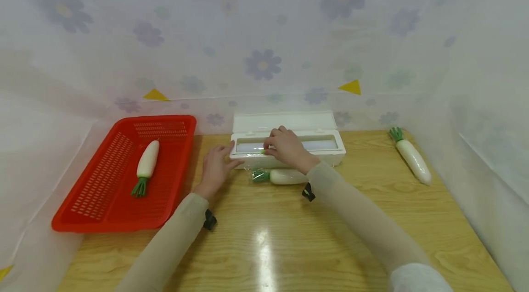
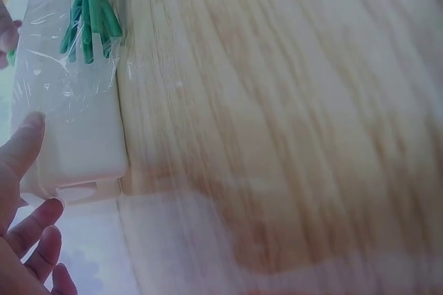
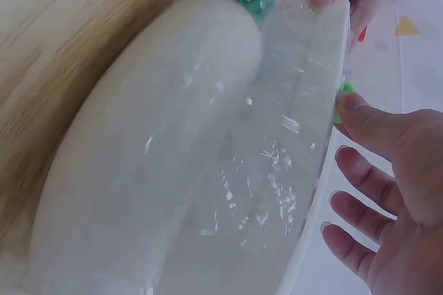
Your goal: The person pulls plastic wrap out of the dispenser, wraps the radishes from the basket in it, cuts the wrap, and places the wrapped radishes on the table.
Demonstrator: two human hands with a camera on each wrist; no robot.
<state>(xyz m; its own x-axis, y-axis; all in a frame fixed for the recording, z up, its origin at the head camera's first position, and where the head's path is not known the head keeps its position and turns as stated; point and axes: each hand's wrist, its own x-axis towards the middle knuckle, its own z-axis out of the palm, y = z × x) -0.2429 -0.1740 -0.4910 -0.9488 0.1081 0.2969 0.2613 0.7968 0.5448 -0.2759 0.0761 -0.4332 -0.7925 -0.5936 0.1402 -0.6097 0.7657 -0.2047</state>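
A white cling film dispenser (image 1: 335,156) stands at the back of the table with its lid raised and the film roll inside. My left hand (image 1: 215,168) holds the dispenser's left end, thumb on the front edge and fingers around the corner. At the front rim, my right hand (image 1: 286,147) pinches a small green slider cutter (image 3: 345,104) between thumb and forefinger; its other fingers spread loosely. Clear film (image 3: 270,177) runs down from the rim over a white radish (image 1: 285,176) with green stems, lying along the dispenser's front. My right forearm hides part of that radish.
At the left, a red plastic basket (image 1: 120,221) contains another white radish (image 1: 148,159). A shiny white radish (image 1: 414,162) lies near the table's right edge. Flower-printed white sheeting (image 1: 264,30) rises behind the wooden table (image 1: 330,255) and at both sides.
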